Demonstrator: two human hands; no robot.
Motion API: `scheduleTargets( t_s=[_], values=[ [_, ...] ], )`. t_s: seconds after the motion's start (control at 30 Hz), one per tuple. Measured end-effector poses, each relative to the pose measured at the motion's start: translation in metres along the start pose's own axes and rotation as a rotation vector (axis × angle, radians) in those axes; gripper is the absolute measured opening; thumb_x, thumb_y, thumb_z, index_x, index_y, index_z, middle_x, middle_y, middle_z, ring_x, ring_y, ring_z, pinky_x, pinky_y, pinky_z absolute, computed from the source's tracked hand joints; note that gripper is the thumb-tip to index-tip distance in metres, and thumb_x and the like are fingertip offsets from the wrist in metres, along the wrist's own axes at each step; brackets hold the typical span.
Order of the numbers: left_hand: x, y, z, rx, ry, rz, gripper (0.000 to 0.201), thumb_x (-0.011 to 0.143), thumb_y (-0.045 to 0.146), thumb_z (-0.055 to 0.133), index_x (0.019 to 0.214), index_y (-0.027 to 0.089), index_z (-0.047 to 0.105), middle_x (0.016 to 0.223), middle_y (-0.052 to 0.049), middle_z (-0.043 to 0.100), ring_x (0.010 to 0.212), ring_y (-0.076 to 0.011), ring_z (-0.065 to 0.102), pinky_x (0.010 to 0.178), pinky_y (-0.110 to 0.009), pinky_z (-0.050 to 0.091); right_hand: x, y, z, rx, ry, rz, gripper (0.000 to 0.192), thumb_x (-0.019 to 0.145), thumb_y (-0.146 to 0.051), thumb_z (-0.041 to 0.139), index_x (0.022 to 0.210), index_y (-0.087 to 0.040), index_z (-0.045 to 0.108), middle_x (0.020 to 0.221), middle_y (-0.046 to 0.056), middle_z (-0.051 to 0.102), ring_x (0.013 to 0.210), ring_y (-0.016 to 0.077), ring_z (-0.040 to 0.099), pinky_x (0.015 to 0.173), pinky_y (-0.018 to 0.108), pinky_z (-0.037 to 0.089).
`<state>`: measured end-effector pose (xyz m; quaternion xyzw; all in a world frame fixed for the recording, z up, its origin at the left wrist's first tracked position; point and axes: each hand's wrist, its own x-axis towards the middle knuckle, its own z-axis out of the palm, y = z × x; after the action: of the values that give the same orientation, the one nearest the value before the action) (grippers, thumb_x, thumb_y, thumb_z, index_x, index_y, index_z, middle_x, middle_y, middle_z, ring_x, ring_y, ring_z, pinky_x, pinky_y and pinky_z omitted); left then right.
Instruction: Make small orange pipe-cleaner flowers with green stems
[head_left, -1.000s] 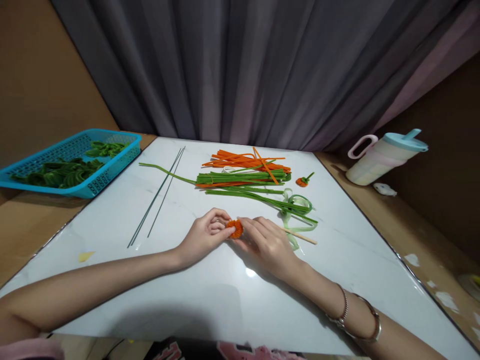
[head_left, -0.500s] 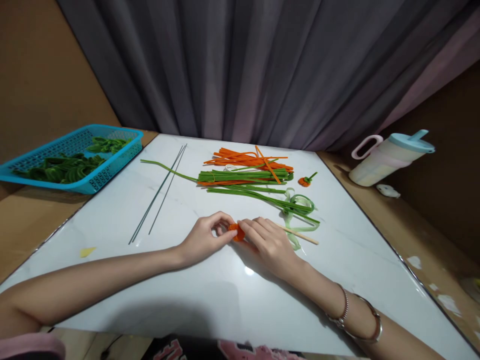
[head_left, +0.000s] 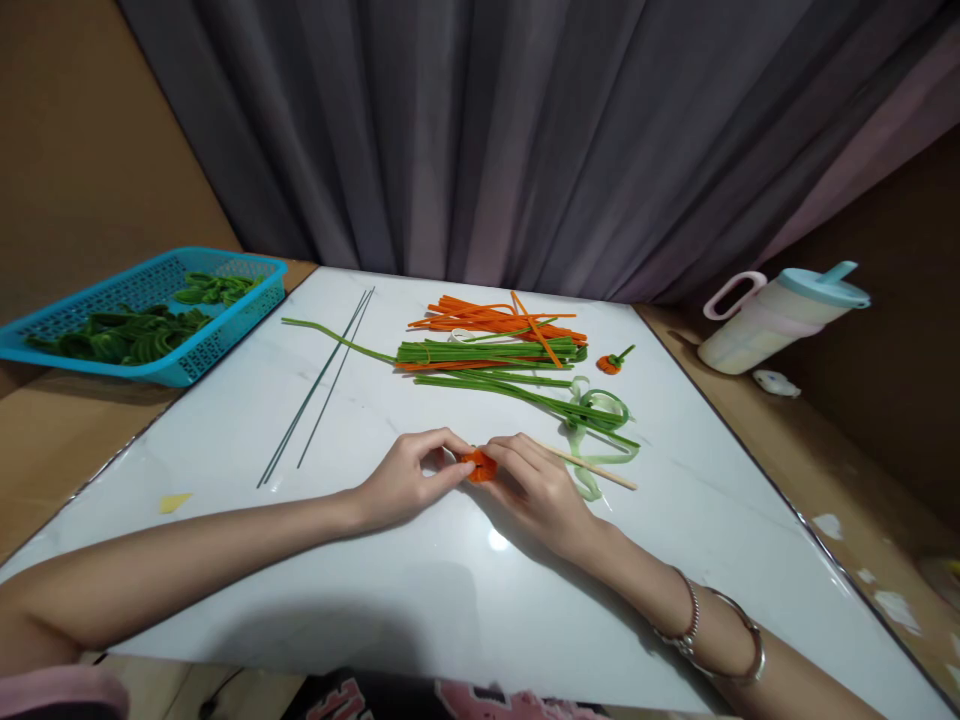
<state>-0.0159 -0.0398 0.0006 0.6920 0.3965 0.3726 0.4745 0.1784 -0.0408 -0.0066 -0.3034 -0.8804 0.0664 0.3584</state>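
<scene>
Between my two hands is a small orange pipe-cleaner pumpkin (head_left: pixel 481 465), low over the white tabletop. My left hand (head_left: pixel 409 480) pinches its left side with thumb and index finger. The fingers of my right hand (head_left: pixel 536 490) close on its right side and partly cover it. Just beyond the right hand lies a thin wooden stick (head_left: pixel 600 473). Farther back are green pipe cleaners (head_left: pixel 480 352) in a bundle and orange pipe cleaners (head_left: pixel 472 315) behind them. A similar small pumpkin (head_left: pixel 609 364) with a green stem sits to their right.
A blue basket (head_left: pixel 176 370) with green coiled pieces stands at the left. Thin dark wires (head_left: pixel 315 390) and a yellow scrap (head_left: pixel 175 503) lie on the table's left side. Pale green ribbon (head_left: pixel 592 482) curls near the stick. A tumbler (head_left: pixel 780 315) stands at the right.
The orange pumpkin has been turned a little between my fingers, and more of it shows. My right fingers have shifted slightly. Everything else on the table is where it was.
</scene>
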Motion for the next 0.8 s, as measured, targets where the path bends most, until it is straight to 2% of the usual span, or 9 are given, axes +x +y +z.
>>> scheduleTargets(
  t_s=[0.1, 0.2, 0.3, 0.43, 0.5, 0.63, 0.8],
  values=[
    [-0.001, 0.000, 0.002, 0.057, 0.012, 0.058, 0.012, 0.082, 0.023, 0.057, 0.084, 0.013, 0.064, 0.087, -0.007, 0.067, 0.082, -0.0168, 0.061, 0.075, -0.030, 0.047, 0.000, 0.000, 0.001, -0.017, 0.013, 0.002, 0.010, 0.090, -0.020, 0.052, 0.099, -0.015, 0.054, 0.087, 0.010, 0.063, 0.076, 0.0189, 0.056, 0.066, 0.033, 0.047],
    [-0.002, 0.001, 0.002, 0.118, 0.043, 0.098, 0.013, 0.084, 0.023, 0.056, 0.090, 0.015, 0.063, 0.089, -0.006, 0.067, 0.078, -0.0149, 0.060, 0.071, -0.028, 0.048, 0.000, 0.000, 0.001, -0.025, 0.021, 0.012, 0.009, 0.089, -0.021, 0.053, 0.096, -0.015, 0.054, 0.084, 0.009, 0.063, 0.073, 0.0186, 0.055, 0.065, 0.033, 0.048],
    [-0.003, 0.000, 0.002, 0.123, 0.065, 0.081, 0.016, 0.084, 0.025, 0.057, 0.097, 0.016, 0.060, 0.090, -0.004, 0.066, 0.074, -0.0127, 0.058, 0.067, -0.026, 0.047, 0.001, 0.001, 0.000, -0.006, 0.013, 0.023, 0.014, 0.088, -0.022, 0.056, 0.101, -0.015, 0.054, 0.088, 0.009, 0.064, 0.076, 0.0187, 0.057, 0.067, 0.033, 0.049],
    [-0.002, -0.002, 0.002, 0.085, 0.102, 0.039, 0.016, 0.083, 0.027, 0.058, 0.096, 0.017, 0.057, 0.092, -0.004, 0.064, 0.075, -0.0122, 0.058, 0.067, -0.025, 0.047, 0.004, -0.001, -0.007, 0.059, -0.011, 0.024, 0.033, 0.083, -0.028, 0.063, 0.111, -0.015, 0.052, 0.099, 0.010, 0.064, 0.085, 0.0205, 0.057, 0.073, 0.036, 0.050],
    [-0.001, -0.003, 0.001, 0.079, 0.106, 0.031, 0.015, 0.084, 0.027, 0.058, 0.095, 0.017, 0.057, 0.092, -0.003, 0.064, 0.075, -0.0120, 0.058, 0.067, -0.025, 0.047, 0.006, -0.002, -0.011, 0.060, 0.020, 0.014, 0.031, 0.084, -0.025, 0.061, 0.112, -0.015, 0.053, 0.102, 0.011, 0.064, 0.087, 0.0210, 0.058, 0.074, 0.037, 0.050],
    [-0.001, -0.002, 0.002, 0.127, 0.104, 0.072, 0.014, 0.085, 0.026, 0.057, 0.096, 0.017, 0.057, 0.090, -0.003, 0.065, 0.075, -0.0116, 0.059, 0.067, -0.024, 0.048, 0.007, -0.005, -0.011, -0.047, 0.071, 0.011, 0.018, 0.087, -0.014, 0.052, 0.104, -0.015, 0.057, 0.098, 0.011, 0.066, 0.083, 0.0200, 0.058, 0.070, 0.036, 0.050],
    [-0.005, -0.005, 0.005, 0.263, 0.133, 0.220, 0.014, 0.086, 0.022, 0.055, 0.099, 0.018, 0.055, 0.092, -0.003, 0.064, 0.079, -0.0122, 0.060, 0.068, -0.024, 0.050, 0.004, -0.009, -0.004, -0.229, 0.102, -0.041, 0.018, 0.088, -0.011, 0.051, 0.104, -0.012, 0.058, 0.094, 0.012, 0.067, 0.074, 0.0184, 0.056, 0.064, 0.033, 0.049]
  ],
)
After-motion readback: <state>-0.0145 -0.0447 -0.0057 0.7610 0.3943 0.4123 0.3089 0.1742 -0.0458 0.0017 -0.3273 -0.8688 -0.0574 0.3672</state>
